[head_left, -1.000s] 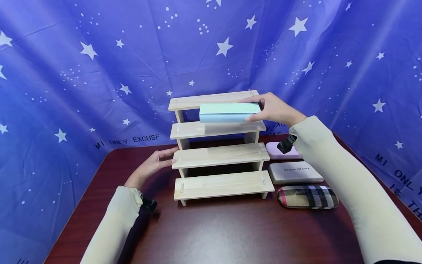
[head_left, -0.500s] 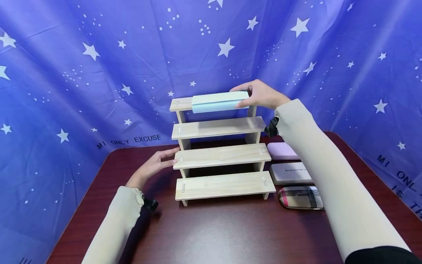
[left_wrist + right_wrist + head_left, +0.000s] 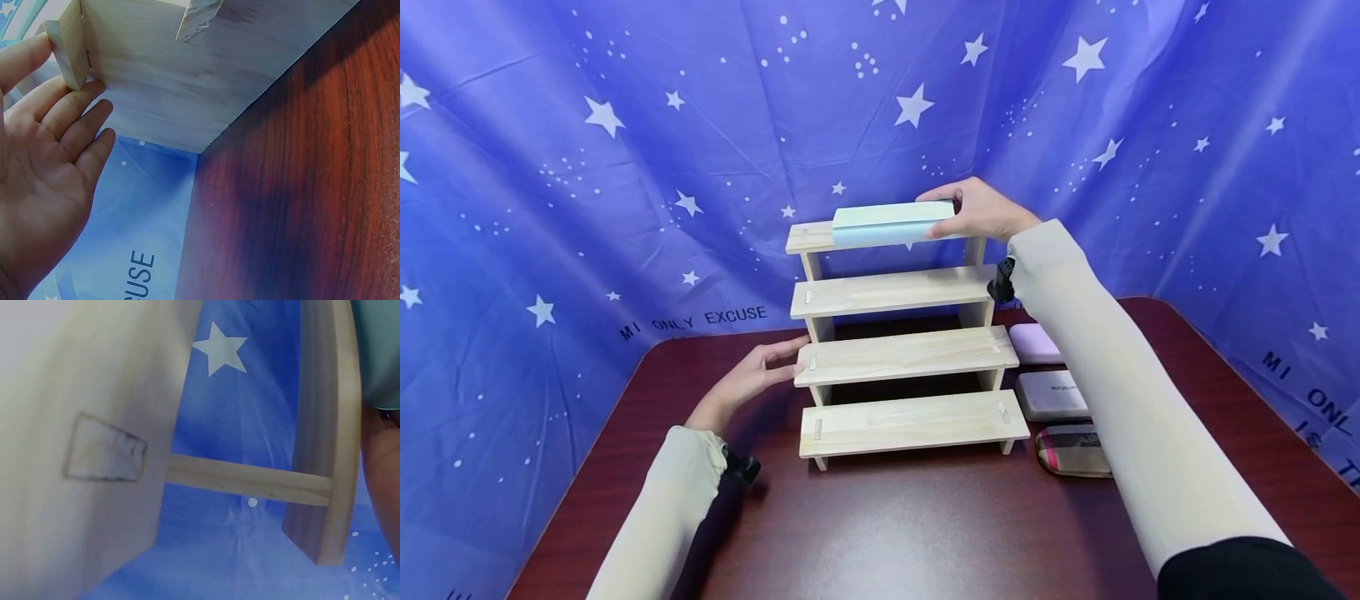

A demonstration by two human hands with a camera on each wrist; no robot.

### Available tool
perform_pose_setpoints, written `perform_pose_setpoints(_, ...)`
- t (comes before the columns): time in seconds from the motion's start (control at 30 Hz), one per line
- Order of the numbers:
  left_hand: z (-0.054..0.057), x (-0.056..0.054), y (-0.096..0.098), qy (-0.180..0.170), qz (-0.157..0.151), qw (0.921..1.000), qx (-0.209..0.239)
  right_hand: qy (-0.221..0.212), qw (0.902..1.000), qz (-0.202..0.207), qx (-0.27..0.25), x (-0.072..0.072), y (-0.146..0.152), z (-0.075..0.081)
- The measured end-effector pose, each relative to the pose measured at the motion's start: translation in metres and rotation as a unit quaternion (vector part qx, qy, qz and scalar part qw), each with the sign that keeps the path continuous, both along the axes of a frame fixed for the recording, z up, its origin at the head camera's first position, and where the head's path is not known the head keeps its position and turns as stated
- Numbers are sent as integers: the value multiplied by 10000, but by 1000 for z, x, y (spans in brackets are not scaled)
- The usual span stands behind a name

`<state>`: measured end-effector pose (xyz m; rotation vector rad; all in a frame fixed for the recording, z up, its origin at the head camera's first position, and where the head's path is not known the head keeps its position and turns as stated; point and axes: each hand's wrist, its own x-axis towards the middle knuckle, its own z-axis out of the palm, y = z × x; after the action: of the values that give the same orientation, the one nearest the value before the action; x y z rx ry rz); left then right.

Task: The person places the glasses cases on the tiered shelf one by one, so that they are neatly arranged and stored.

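Across the table from me, the person's right hand grips the right end of a light-blue eyeglass case, thumb against its front face and fingers over the back. The case lies lengthwise at the top shelf of a 4-tier wooden display rack, leaving the shelf's left end bare; whether it rests its full weight there, I cannot tell. The left hand pinches the left end of the rack's 2nd shelf from the bottom, thumb on the near side and fingers extended behind the board. Just right of the rack, 3 more cases lie in a column on the dark red wood: a lilac case farthest back, a silver-grey case with black lettering, and a plaid case nearest, all partly hidden by the cream right sleeve. A blue curtain printed with white stars hangs behind.
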<state>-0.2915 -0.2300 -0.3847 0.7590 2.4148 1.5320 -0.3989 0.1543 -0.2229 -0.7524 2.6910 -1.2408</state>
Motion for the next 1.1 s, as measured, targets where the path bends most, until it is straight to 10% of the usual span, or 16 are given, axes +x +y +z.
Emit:
perform_pose_setpoints(0.63,-1,-2,-1,-153,-41,9998,141,-823,9965,126,10,-15,0,6)
perform_pose_setpoints(1.1,-2,-1,-1,-151,1,9998,128,-536,9984,93,-167,-14,3,3)
